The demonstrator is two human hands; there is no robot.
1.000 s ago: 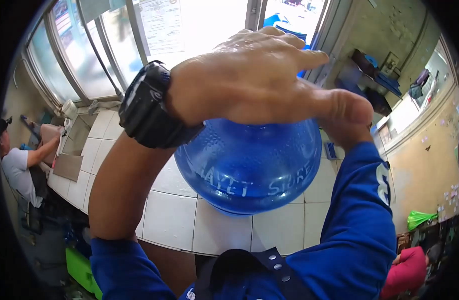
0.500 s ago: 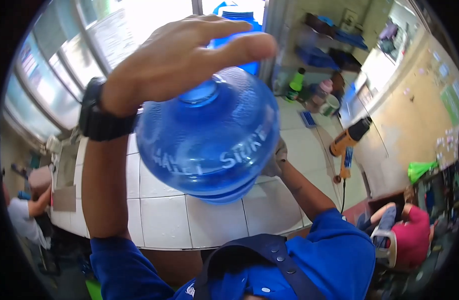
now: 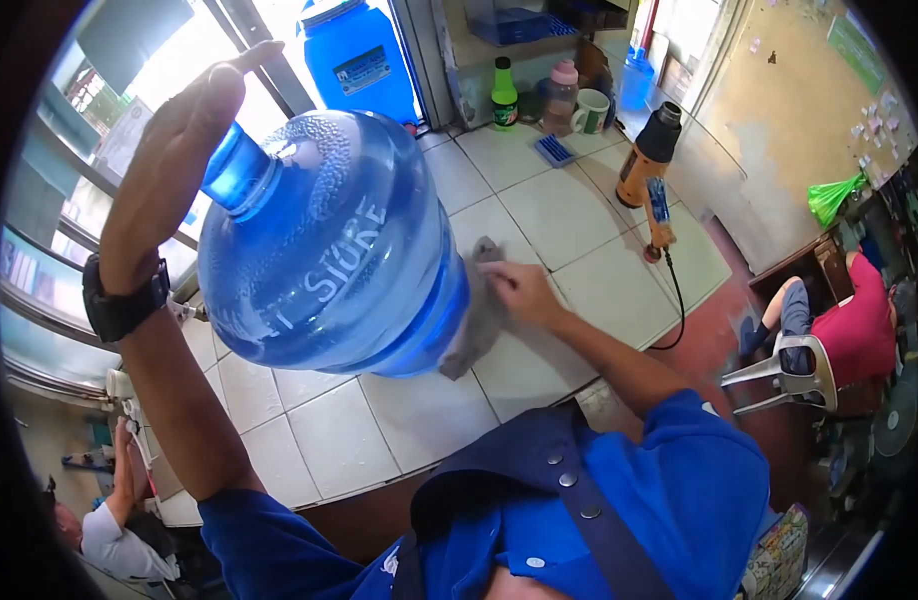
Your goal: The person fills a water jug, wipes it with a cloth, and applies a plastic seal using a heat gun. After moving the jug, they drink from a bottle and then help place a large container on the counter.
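A large blue water jug (image 3: 324,240) with white lettering "STORE" leans toward the left on the white-tiled counter (image 3: 419,425). My left hand (image 3: 169,165), a black watch (image 3: 129,300) on its wrist, lies against the jug's capped neck with straight fingers, open. At the jug's lower right side, a grey cloth (image 3: 476,325) touches its wall. My right hand (image 3: 524,292) is closed on the edge of that cloth, its fingers curled. The jug's far side is hidden.
Right of the jug lie an orange heat gun (image 3: 647,165) with a black cord, a blue rack (image 3: 554,151), a mug (image 3: 590,112), a pink-lidded bottle (image 3: 561,95) and a green bottle (image 3: 504,95). A blue drum (image 3: 357,65) stands behind. Two people sit nearby.
The jug has tipped to the left, with my left hand moving left along with its neck. My right hand and the cloth have come into fuller view at the jug's lower side.
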